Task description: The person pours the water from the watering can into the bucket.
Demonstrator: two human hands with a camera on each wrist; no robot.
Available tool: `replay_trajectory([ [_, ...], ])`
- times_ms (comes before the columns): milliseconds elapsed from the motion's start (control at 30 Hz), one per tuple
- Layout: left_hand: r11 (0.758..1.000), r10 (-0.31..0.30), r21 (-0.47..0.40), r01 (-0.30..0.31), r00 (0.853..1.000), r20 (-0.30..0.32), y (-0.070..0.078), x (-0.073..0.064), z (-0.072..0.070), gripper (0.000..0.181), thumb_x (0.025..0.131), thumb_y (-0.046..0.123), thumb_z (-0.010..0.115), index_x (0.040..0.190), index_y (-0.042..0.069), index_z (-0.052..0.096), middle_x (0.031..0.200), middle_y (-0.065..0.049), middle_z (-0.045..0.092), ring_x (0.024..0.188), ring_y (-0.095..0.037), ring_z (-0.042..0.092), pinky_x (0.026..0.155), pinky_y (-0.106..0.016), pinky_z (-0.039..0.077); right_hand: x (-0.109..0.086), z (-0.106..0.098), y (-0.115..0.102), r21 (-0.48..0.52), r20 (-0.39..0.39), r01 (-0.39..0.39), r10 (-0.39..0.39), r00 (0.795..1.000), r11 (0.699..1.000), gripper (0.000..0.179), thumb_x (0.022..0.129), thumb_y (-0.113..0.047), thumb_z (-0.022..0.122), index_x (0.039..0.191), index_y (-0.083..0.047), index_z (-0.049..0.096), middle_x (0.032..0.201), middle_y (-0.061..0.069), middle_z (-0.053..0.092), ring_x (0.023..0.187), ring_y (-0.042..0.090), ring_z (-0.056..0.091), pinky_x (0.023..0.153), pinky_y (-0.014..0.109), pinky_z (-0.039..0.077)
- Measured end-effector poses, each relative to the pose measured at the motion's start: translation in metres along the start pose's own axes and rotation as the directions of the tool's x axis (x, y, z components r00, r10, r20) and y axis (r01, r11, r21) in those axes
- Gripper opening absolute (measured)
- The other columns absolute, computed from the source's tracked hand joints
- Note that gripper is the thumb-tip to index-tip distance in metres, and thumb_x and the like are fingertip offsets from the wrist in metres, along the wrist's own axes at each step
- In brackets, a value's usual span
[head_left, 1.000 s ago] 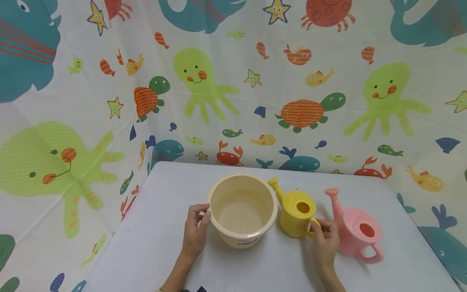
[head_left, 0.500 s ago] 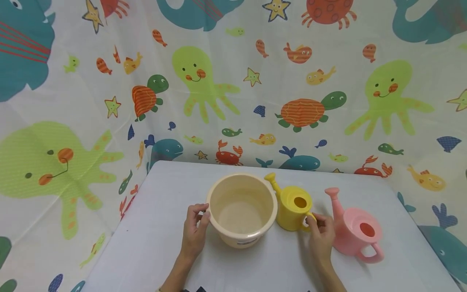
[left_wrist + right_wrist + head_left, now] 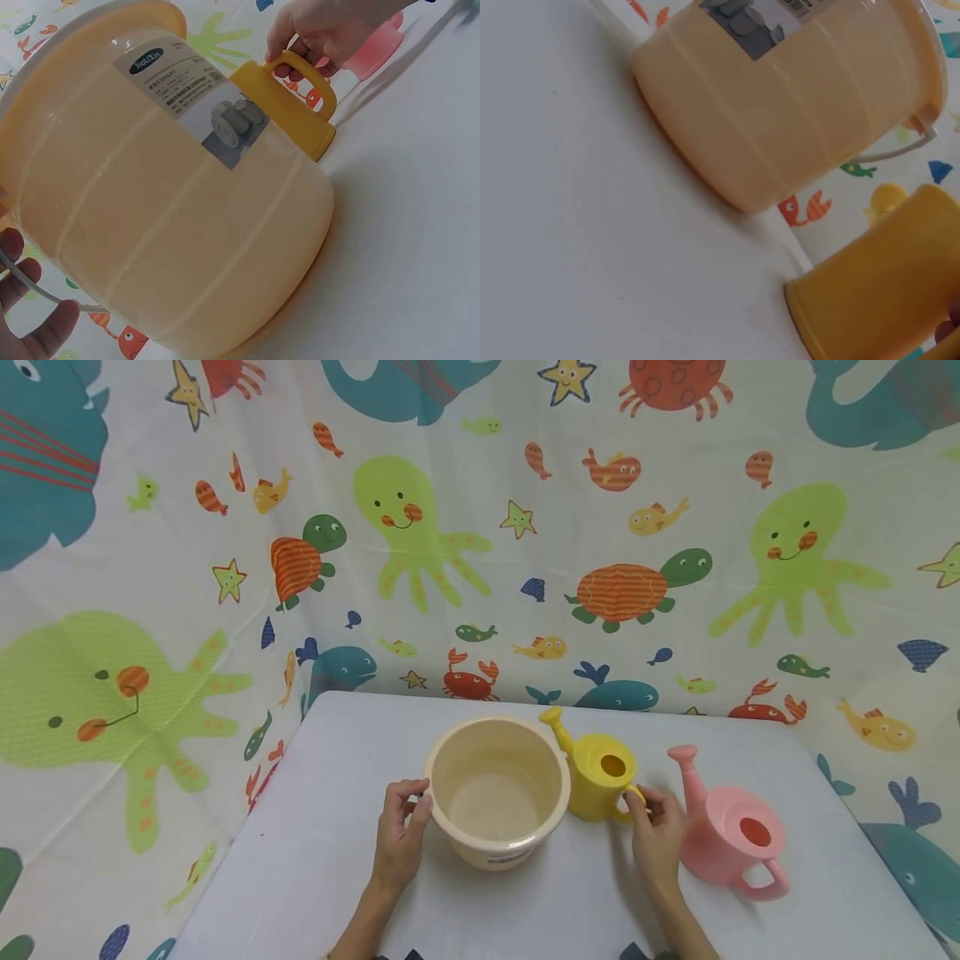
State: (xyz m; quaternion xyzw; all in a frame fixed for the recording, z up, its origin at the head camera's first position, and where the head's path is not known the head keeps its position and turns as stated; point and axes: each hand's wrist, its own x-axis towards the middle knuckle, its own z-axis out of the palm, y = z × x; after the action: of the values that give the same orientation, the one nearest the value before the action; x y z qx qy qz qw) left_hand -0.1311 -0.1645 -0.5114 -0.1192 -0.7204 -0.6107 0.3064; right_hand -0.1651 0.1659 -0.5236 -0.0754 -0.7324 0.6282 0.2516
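A cream bucket (image 3: pixel 495 793) stands upright on the white table, a printed label (image 3: pixel 195 97) on its side. At its left rim my left hand (image 3: pixel 400 835) holds the bucket's thin pale handle (image 3: pixel 30 281), fingers and thumb around it in the left wrist view. Close against the bucket's right side is a yellow watering can (image 3: pixel 596 781), its spout pointing to the back left. My right hand (image 3: pixel 657 839) grips this can's handle (image 3: pixel 319 86) from the right. In the right wrist view only fingertips (image 3: pixel 946 330) of that hand show, beside the yellow can.
A larger pink watering can (image 3: pixel 731 835) stands on the table (image 3: pixel 322 827) just right of my right hand. Behind the table's back edge hangs a white curtain (image 3: pixel 465 685) printed with sea animals.
My right hand has shifted the yellow watering can left and slightly back, closer to the bucket. The left hand, the bucket and the pink can have stayed put.
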Motion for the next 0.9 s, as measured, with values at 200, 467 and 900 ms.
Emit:
replay_trajectory([
  [200, 1.0, -0.024, -0.012, 0.024, 1.0, 0.0, -0.001, -0.001, 0.0, 0.024, 0.093, -0.007, 0.052, 0.116, -0.002, 0.056, 0.108, -0.018, 0.059, 0.103, -0.001, 0.054, 0.078, -0.016, 0.044, 0.005, 0.001, 0.0, -0.043, 0.008, -0.024, 0.024, 1.0, 0.999, 0.027, 0.097, -0.012, 0.065, 0.115, 0.008, 0.058, 0.094, -0.014, 0.064, 0.081, -0.004, 0.06, 0.066, 0.011, 0.046],
  [467, 0.997, -0.07, 0.015, 0.07, 0.997, -0.021, 0.005, 0.0, 0.002, 0.024, 0.091, -0.01, 0.051, 0.114, -0.007, 0.054, 0.109, -0.023, 0.058, 0.102, 0.003, 0.052, 0.078, -0.015, 0.043, 0.007, -0.002, -0.006, -0.133, 0.035, -0.081, 0.087, 0.996, 0.988, 0.026, 0.099, -0.015, 0.062, 0.118, 0.002, 0.059, 0.096, -0.019, 0.06, 0.086, -0.001, 0.058, 0.069, 0.011, 0.045],
  [900, 0.996, -0.09, -0.002, 0.09, 0.996, -0.012, 0.002, -0.002, 0.001, 0.024, 0.093, -0.006, 0.054, 0.116, -0.001, 0.056, 0.111, -0.016, 0.06, 0.103, 0.0, 0.053, 0.078, -0.016, 0.043, -0.002, -0.014, -0.011, -0.328, 0.063, 0.096, -0.08, 0.995, 0.94, 0.031, 0.095, -0.007, 0.062, 0.123, 0.004, 0.058, 0.119, 0.015, 0.064, 0.099, 0.004, 0.051, 0.076, 0.006, 0.04],
])
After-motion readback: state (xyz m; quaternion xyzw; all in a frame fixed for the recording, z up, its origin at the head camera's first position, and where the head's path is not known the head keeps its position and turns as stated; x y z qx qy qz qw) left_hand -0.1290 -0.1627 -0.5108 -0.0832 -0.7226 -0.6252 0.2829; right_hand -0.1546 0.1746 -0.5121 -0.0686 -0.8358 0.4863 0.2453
